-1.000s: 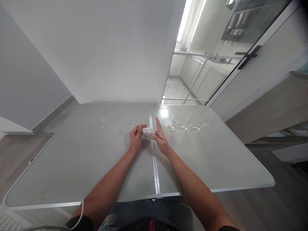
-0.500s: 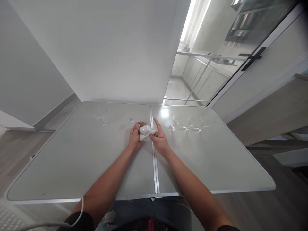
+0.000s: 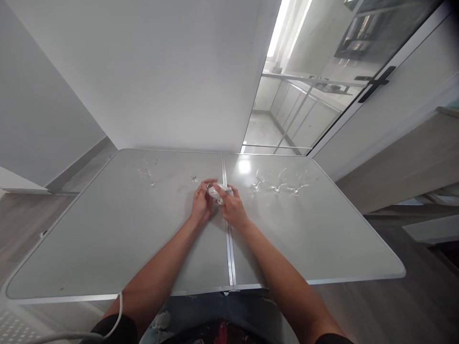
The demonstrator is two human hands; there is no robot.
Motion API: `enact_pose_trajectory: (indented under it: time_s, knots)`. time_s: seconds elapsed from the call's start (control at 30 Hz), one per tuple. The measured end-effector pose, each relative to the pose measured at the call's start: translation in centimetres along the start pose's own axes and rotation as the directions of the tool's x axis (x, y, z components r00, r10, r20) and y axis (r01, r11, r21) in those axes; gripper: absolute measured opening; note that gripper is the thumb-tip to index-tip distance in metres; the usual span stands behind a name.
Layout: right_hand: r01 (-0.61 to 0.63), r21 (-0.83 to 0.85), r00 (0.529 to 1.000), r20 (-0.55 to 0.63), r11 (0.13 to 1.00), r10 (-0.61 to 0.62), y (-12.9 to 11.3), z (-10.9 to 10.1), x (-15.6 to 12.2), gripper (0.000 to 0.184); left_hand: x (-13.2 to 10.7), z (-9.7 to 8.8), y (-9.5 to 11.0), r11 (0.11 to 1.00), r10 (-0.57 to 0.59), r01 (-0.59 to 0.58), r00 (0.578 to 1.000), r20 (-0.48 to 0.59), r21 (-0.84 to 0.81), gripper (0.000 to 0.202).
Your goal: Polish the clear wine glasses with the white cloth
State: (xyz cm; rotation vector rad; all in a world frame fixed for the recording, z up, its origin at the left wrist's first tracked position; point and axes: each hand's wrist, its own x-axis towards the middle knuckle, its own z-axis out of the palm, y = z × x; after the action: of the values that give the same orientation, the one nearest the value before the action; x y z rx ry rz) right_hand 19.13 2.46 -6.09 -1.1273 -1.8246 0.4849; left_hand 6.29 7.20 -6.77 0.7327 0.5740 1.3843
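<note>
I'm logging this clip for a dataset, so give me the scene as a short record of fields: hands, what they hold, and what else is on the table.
Left hand: grips a clear stemmed glass, tipped sideways
Right hand: presses a white cloth to that glass
Place: above the middle seam of the grey folding table
Right of hands: three wine glasses in a row
Far left: another clear glass

Stemmed glasses [image 3: 278, 184] near right hand [image 3: 233, 210]
</note>
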Motion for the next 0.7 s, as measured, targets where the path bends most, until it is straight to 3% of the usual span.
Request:
enact_pose_trajectory:
  time_s: [0.07,0.13,0.2,0.23,0.27,0.3,0.37,0.43,0.5,0.57,0.6,0.63,0.7]
  knots:
    - [-0.142,0.340,0.985,-0.041,0.930,0.166,-0.5,0.0,0.1,0.063,0.0,0.0,0.2,1.000,0.002,-0.002,1.000,0.007,0.005,0.033]
    - [-0.247,0.677,0.948,0.021,0.693,0.317,-1.1,-0.1,0.3,0.072,0.0,-0.1,0.5,1.000,-0.002,0.002,1.000,0.013,0.014,0.030]
    - [-0.289,0.847,0.914,0.106,0.446,0.391,-1.4,-0.4,0.5,0.080,-0.1,0.0,0.7,1.000,-0.019,0.019,0.999,0.037,0.013,0.029]
    - [-0.295,0.876,0.903,0.126,0.381,0.411,-1.5,-0.6,0.6,0.083,-0.2,0.0,0.8,0.999,-0.033,0.032,0.998,0.055,0.011,0.030]
    - [-0.292,0.883,0.900,0.124,0.368,0.417,-1.6,-0.8,0.7,0.086,-0.2,0.1,0.8,0.999,-0.041,0.041,0.997,0.072,0.008,0.030]
    - [-0.282,0.870,0.906,0.102,0.406,0.411,-1.6,-0.9,0.7,0.087,-0.3,0.2,0.8,0.999,-0.044,0.043,0.995,0.086,0.009,0.031]
    - [-0.246,0.766,0.928,0.010,0.594,0.372,-1.4,-1.2,0.7,0.083,-0.2,0.2,0.5,1.000,-0.021,0.018,0.995,0.098,0.025,0.030]
    - [-0.180,0.522,0.958,-0.099,0.834,0.269,-1.1,-1.2,0.5,0.070,0.0,0.1,0.1,0.998,0.023,-0.028,0.997,0.080,0.052,0.030]
    - [-0.073,0.180,0.989,-0.116,0.981,0.095,-0.6,-1.1,0.3,0.058,0.3,-0.1,-0.3,0.997,0.023,-0.026,0.999,0.047,0.067,0.033]
    - [0.035,-0.086,0.999,-0.024,0.996,-0.038,-0.3,-0.9,0.2,0.061,0.5,-0.6,-0.6,0.999,-0.014,0.014,1.000,-0.001,0.046,0.038]
    - [0.066,-0.142,0.997,0.035,0.988,-0.062,-0.3,-0.8,0.2,0.064,0.6,-0.8,-0.6,0.999,-0.033,0.034,0.999,-0.026,0.032,0.039]
    - [0.068,-0.137,0.995,0.078,0.988,-0.058,-0.3,-0.7,0.3,0.066,0.6,-1.0,-0.5,0.999,-0.047,0.048,0.998,-0.049,0.022,0.038]
    - [-0.004,0.052,0.994,0.107,0.999,-0.002,-0.7,-0.5,0.4,0.063,0.7,-1.2,-0.3,0.998,-0.064,0.066,0.996,-0.069,0.023,0.036]
